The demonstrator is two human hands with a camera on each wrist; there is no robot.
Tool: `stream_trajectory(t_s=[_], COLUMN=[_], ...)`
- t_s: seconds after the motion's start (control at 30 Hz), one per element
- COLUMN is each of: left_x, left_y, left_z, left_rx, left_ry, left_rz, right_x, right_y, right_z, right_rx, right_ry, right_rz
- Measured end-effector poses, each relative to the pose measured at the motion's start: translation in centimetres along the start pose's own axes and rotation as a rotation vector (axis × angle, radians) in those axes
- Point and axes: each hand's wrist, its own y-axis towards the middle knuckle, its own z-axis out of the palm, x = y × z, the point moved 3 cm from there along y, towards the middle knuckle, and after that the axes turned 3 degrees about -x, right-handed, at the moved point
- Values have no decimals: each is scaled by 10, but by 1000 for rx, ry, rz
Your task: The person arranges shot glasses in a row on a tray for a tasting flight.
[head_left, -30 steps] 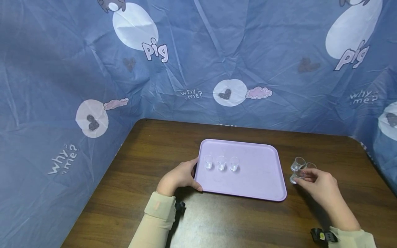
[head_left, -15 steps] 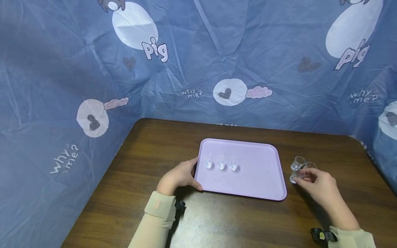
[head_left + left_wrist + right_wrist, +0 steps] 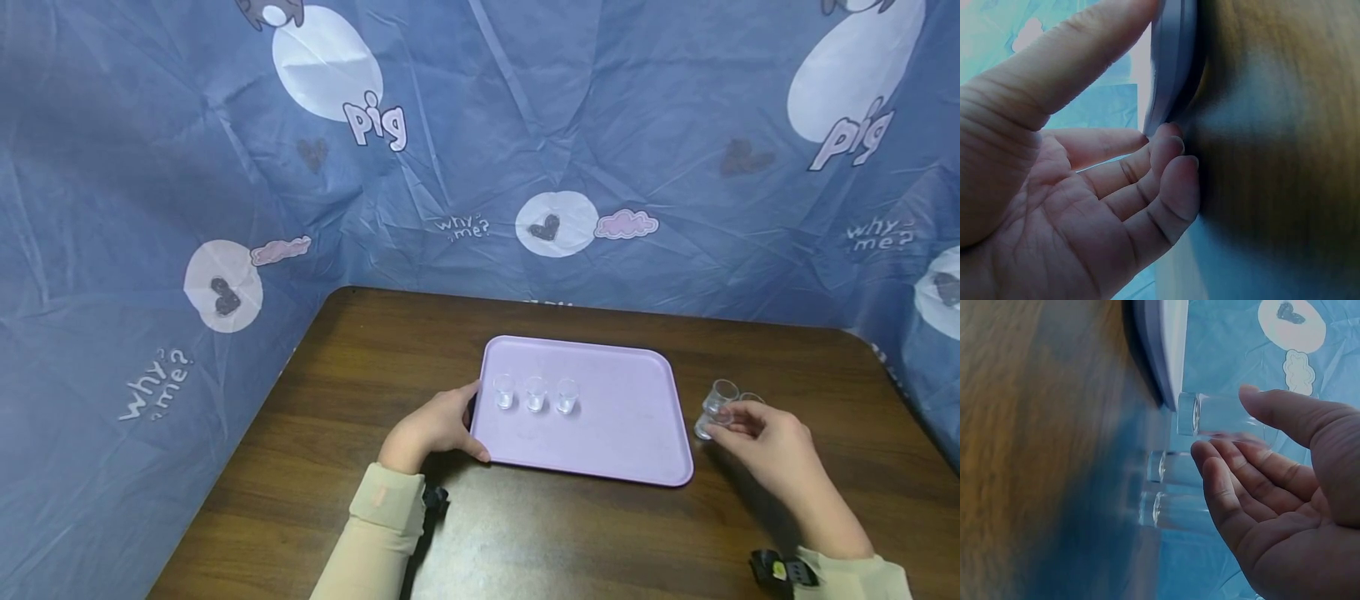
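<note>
The right hand pinches a small glass, just now shifted slightly nearer the tray, which bears three glasses and is gripped by the left hand, so it seems lifted, parting from two other glasses.

My right hand covers most of the rightmost glass. Right wrist view: fingers hide the ends of 2 glasses; table blurred. Left wrist view: left hand's thumb tip cut off by top edge.
</note>
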Motion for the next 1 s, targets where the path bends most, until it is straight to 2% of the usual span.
stream_trajectory(t_s=[0.27,0.5,0.67,1.0], left_x=[1,0,1,0], left_y=[-1,-1,-1,-1], left_z=[0,0,1,0], left_rx=[5,0,4,1], left_ry=[6,7,8,2], left_rz=[-12,-6,-17,-23], right_x=[12,26,38,58], right_y=[4,12,17,25], right_z=[3,8,16,38], right_rx=[21,47,65,159], right_ry=[67,80,84,145], right_rz=[-33,-55,-83,-71])
